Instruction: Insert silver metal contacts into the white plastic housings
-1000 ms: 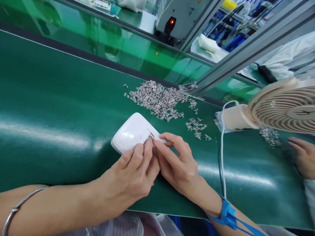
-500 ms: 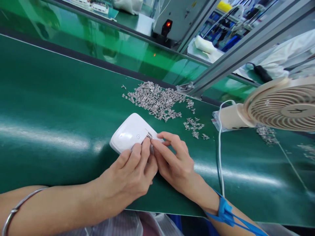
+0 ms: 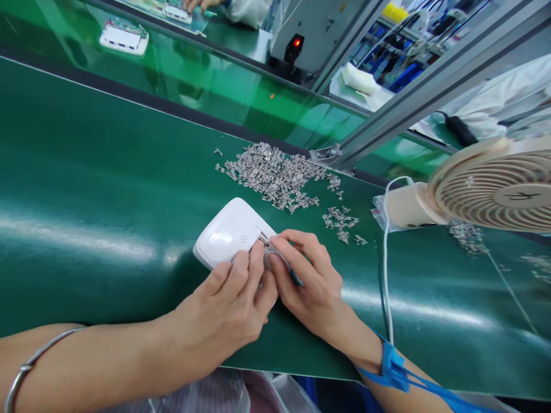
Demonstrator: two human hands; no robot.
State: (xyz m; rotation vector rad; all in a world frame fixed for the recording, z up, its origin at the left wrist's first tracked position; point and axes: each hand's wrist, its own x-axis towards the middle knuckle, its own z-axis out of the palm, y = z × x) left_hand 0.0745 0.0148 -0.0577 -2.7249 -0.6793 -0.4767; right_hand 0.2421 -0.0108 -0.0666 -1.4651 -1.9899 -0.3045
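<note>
A white plastic housing (image 3: pixel 232 221) with rounded corners and a small ring of holes lies tilted on the green work surface. My left hand (image 3: pixel 235 298) is closed at its near edge, fingertips pressing beside a slot. At that slot sits a small metal clip (image 3: pixel 262 237), partly covered by fingers. My right hand (image 3: pixel 307 275) pinches a slim metal tool (image 3: pixel 295 276) with a dark end, its tip at the clip. Whether it is tweezers cannot be made out. Beyond the housing lies a heap of small metal clips (image 3: pixel 273 178).
A smaller group of clips (image 3: pixel 340 221) lies right of the heap. A beige fan (image 3: pixel 495 183) with a white cable (image 3: pixel 384 275) stands at the right. A metal post (image 3: pixel 413 86) rises behind. Across the far belt are another white housing (image 3: pixel 124 40) and a co-worker's hand (image 3: pixel 200 6).
The slim tool now shows between my right thumb and fingers, which have shifted slightly. At the back, another housing and a co-worker's hand have come into view.
</note>
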